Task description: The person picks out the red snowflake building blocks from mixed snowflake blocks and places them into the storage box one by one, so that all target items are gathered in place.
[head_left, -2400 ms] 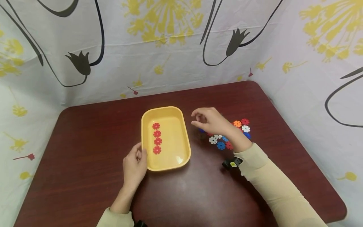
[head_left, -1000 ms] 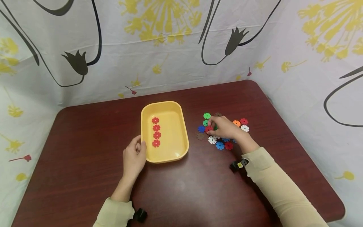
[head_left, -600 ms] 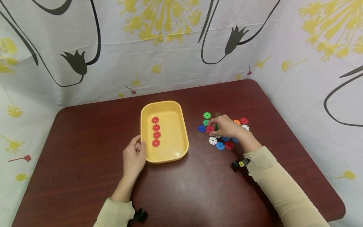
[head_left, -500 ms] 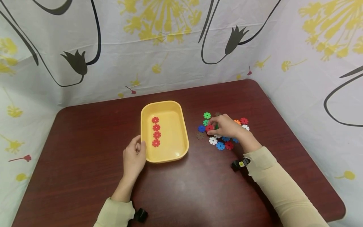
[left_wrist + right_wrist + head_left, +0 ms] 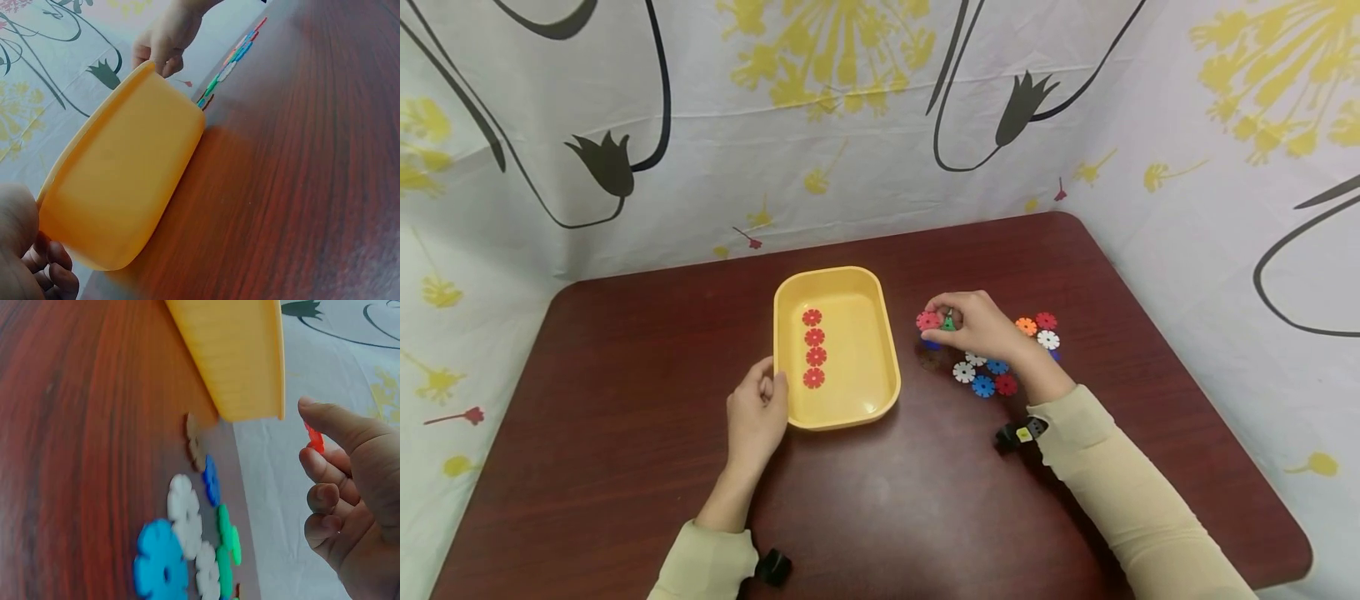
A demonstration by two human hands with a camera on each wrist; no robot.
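My right hand pinches a red flower-shaped disc between thumb and fingertips, raised above the table just right of the yellow tray. In the right wrist view the red disc shows edge-on between thumb and finger. My left hand grips the tray's left wall near its front corner; the left wrist view has its thumb at the rim and curled fingers below. Inside the tray, several red discs lie in a column toward the left side.
Right of the tray, loose flower discs lie on the dark red table, among them a white disc, a blue disc and an orange disc. My right hand hides part of them. A patterned cloth hangs behind the table.
My right hand reached down into the loose discs, took hold of a red one, and lifted it toward the tray. My left hand has stayed on the tray, which shifted slightly in view.
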